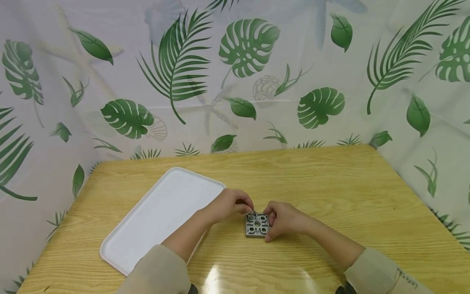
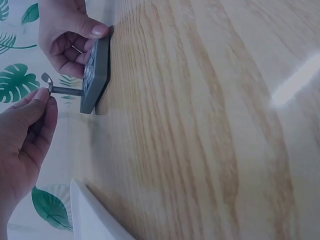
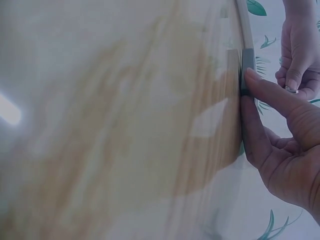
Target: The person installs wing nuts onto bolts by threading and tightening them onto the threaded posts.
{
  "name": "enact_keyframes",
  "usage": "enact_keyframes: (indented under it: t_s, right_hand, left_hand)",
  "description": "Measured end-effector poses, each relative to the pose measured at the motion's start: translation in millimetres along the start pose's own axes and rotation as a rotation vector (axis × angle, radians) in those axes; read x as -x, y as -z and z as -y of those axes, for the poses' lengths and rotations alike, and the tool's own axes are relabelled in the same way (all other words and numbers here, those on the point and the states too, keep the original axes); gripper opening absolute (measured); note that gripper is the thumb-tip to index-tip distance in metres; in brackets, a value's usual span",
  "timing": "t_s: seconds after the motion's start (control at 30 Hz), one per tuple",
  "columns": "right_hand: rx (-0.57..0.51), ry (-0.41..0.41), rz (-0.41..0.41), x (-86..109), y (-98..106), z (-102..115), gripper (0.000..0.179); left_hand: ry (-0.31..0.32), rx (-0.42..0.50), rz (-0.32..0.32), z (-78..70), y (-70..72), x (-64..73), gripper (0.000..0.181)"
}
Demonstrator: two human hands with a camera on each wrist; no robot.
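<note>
A square grey metal block [image 1: 257,230] with several round holes lies flat on the table. My right hand [image 1: 288,219] grips it by its right side, thumb at the near corner and fingers at the far one. From above, my left hand [image 1: 228,205] pinches a thin metal bolt [image 2: 68,91] with a small flat wing-like tab at its top. The bolt stands upright at the block's far left corner, its lower end meeting the block's upper face; how deep it sits is hidden. In the right wrist view, thumb and fingers press the edge of the block [image 3: 248,58].
A white rectangular tray [image 1: 158,212] lies left of the block, partly under the left forearm. The wooden table [image 1: 330,183] meets a leaf-printed cloth [image 1: 279,110] at its back and sides.
</note>
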State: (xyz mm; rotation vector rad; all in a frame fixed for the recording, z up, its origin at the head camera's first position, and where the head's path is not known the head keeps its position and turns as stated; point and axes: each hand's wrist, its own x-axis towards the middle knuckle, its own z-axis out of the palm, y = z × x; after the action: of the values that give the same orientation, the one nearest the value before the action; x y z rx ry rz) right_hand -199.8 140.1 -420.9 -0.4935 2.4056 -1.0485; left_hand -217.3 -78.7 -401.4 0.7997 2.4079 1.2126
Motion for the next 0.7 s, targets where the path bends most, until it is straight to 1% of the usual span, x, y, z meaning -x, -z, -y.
enact_keyframes:
  t_s: [0.07,0.17,0.27,0.37,0.57,0.7]
  right_hand:
    - [-0.004,0.004,-0.003,-0.4,-0.1,-1.2,0.057]
    - [-0.008,0.009,-0.006,-1.0,0.0,-2.6,0.058]
    - [-0.017,0.015,-0.006,-0.8,-0.2,-3.7,0.058]
    - [-0.022,0.024,-0.004,0.3,-0.1,-2.5,0.059]
    - [-0.008,0.027,-0.006,2.2,0.0,-0.4,0.059]
    - [-0.002,0.026,-0.006,2.6,0.1,-1.3,0.059]
  left_hand:
    - [0.010,0.019,0.017,1.6,1.8,-0.9,0.008]
    - [0.016,0.011,0.048,2.1,4.6,-3.1,0.008]
    - [0.020,-0.015,0.076,1.3,6.9,-5.8,0.008]
    - [0.027,-0.007,0.093,2.1,7.3,-7.7,0.009]
    - [0.040,0.050,0.085,3.5,5.0,-6.3,0.017]
    - [0.014,0.047,0.062,4.5,2.8,-6.6,0.019]
